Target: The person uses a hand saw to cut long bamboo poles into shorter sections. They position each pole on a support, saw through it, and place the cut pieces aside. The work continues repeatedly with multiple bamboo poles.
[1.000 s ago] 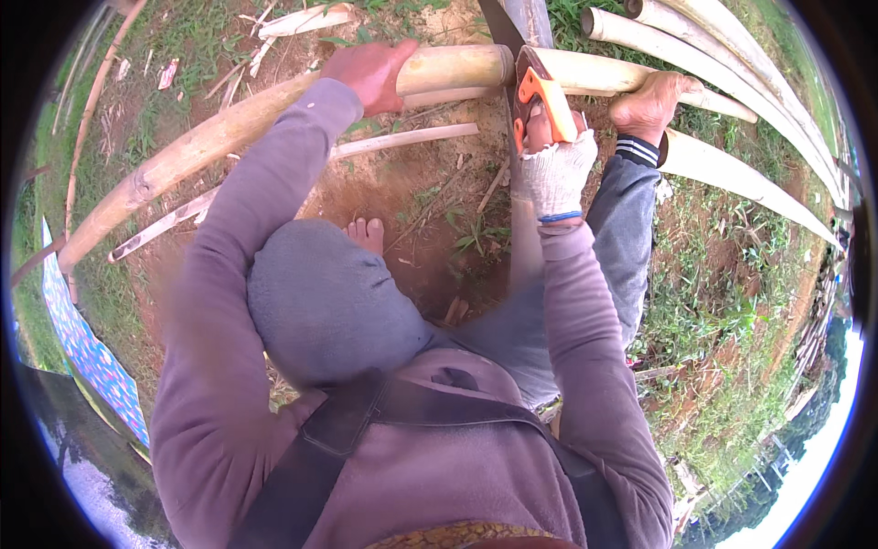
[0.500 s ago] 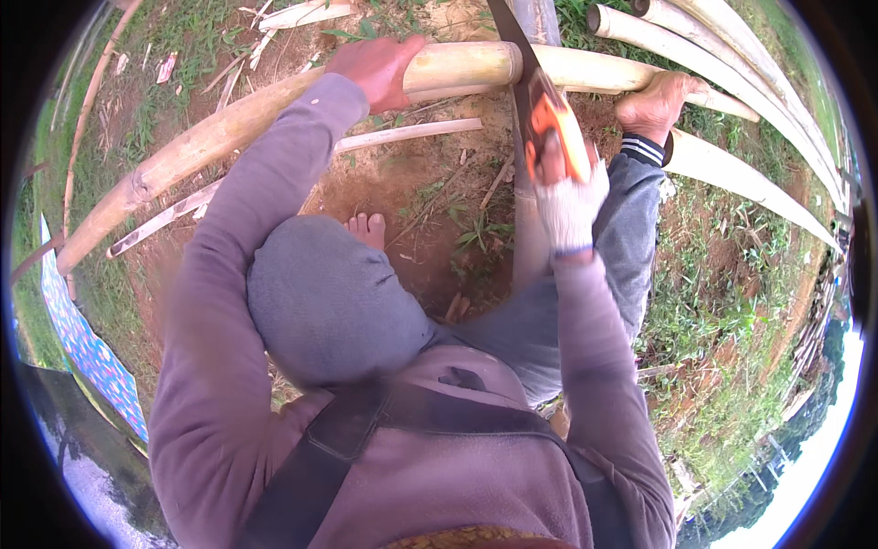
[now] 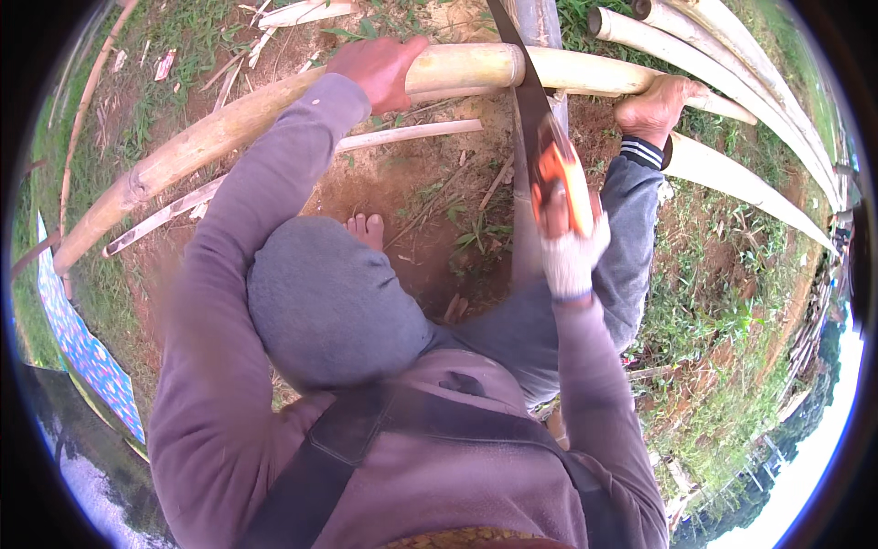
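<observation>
A thick pale bamboo pole runs across in front of me, past my bent knee to the far right. My bare left hand is wrapped over its top, left of a node. In a white knitted glove with bare fingertips, my right hand grips the orange handle of a hand saw. The dark saw blade crosses the bamboo just right of the node and touches it. My bare right foot presses on the pole's right part. Beneath the pole, near the blade, stands a grey post.
Several cut bamboo poles lie at the upper right. A split bamboo strip lies below the pole, and wood scraps are scattered at the top. Patterned blue cloth is at the left. My left foot stands on bare soil.
My right hand has drawn the saw back toward me, so its handle sits lower and farther from the bamboo. My left hand and foot hold the pole in nearly the same place.
</observation>
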A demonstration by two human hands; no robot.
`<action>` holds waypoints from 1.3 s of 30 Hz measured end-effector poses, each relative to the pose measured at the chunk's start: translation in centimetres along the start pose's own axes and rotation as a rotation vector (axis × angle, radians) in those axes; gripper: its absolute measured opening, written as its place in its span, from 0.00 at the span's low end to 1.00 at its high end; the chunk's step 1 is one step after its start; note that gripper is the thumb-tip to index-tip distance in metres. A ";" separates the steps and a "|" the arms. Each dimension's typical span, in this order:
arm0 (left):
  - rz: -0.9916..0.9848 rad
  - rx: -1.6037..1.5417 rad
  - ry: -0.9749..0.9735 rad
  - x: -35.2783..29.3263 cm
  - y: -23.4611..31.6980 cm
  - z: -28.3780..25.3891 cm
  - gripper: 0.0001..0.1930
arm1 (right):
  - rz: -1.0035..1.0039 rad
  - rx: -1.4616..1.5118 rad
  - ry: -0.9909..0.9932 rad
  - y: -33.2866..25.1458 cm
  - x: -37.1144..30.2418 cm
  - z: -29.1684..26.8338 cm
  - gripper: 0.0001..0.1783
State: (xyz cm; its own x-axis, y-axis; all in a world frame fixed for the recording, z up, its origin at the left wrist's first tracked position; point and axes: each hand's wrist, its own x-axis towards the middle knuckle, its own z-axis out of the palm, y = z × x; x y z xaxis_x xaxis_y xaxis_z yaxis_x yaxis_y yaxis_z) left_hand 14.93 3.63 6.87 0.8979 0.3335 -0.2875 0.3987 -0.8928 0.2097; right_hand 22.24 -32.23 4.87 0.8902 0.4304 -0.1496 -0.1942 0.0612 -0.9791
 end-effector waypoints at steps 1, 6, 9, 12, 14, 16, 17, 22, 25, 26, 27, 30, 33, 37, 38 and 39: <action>0.051 0.001 0.059 0.3 0.5 0.0 0.42 | -0.089 -0.092 0.002 -0.4 3.3 2.4 0.10; 0.103 -0.028 0.093 -0.1 -0.8 0.0 0.39 | -0.106 -0.298 -0.026 -4.1 0.8 3.4 0.08; 0.060 -0.009 0.138 -1.4 -1.9 0.9 0.37 | 0.104 -0.174 0.055 -3.8 -9.9 -4.0 0.08; 0.008 -0.001 0.029 -0.3 -1.2 0.7 0.45 | 0.130 -0.161 0.106 -4.9 -13.1 -5.8 0.12; 0.013 -0.002 0.038 -0.5 -0.7 0.3 0.43 | 0.227 0.241 0.086 -1.6 -7.2 -4.7 0.10; 0.048 -0.015 0.063 -0.2 -0.2 0.4 0.43 | -0.010 0.021 -0.023 1.1 1.9 0.0 0.08; 0.059 -0.018 0.067 0.1 -0.2 0.4 0.44 | -0.099 -0.068 -0.066 1.4 5.6 1.7 0.07; 0.019 -0.043 0.041 -1.1 -1.6 0.1 0.45 | 0.049 -0.113 -0.080 -2.6 0.1 1.6 0.06; -0.013 -0.057 0.021 -0.7 -1.5 0.7 0.45 | 0.086 -0.348 -0.013 -4.9 -12.4 -6.3 0.11; -0.008 -0.047 0.022 -0.5 -1.3 0.8 0.45 | -0.012 -0.466 0.050 -5.7 -14.3 -6.3 0.15; -0.007 -0.037 0.024 -0.4 -1.2 1.0 0.45 | 0.062 -0.318 0.027 -4.9 -13.7 -6.7 0.12; 0.019 -0.014 0.055 -0.3 -1.0 0.8 0.45 | 0.069 -0.010 -0.022 -0.8 -5.1 -4.0 0.10; 0.043 -0.024 0.078 0.1 -0.4 1.0 0.45 | -0.265 -0.379 -0.131 -1.6 6.5 3.4 0.11; 0.017 -0.085 0.036 -1.1 -1.4 0.3 0.47 | -0.313 -0.574 -0.147 -2.0 3.1 2.2 0.10; 0.013 -0.064 0.061 -0.6 -1.9 -0.3 0.47 | -0.128 -0.264 -0.091 -2.3 -0.8 0.7 0.10; 0.007 -0.057 0.061 -0.8 -2.0 -0.1 0.47 | -0.071 -0.267 -0.063 -3.0 -5.2 -1.6 0.09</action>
State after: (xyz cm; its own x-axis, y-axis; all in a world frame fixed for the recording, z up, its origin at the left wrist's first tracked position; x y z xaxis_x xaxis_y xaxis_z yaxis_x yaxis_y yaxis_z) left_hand 13.41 5.20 6.81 0.9097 0.3465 -0.2291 0.4008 -0.8770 0.2652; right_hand 18.87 -36.07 8.40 0.8687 0.4891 -0.0782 -0.0090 -0.1423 -0.9898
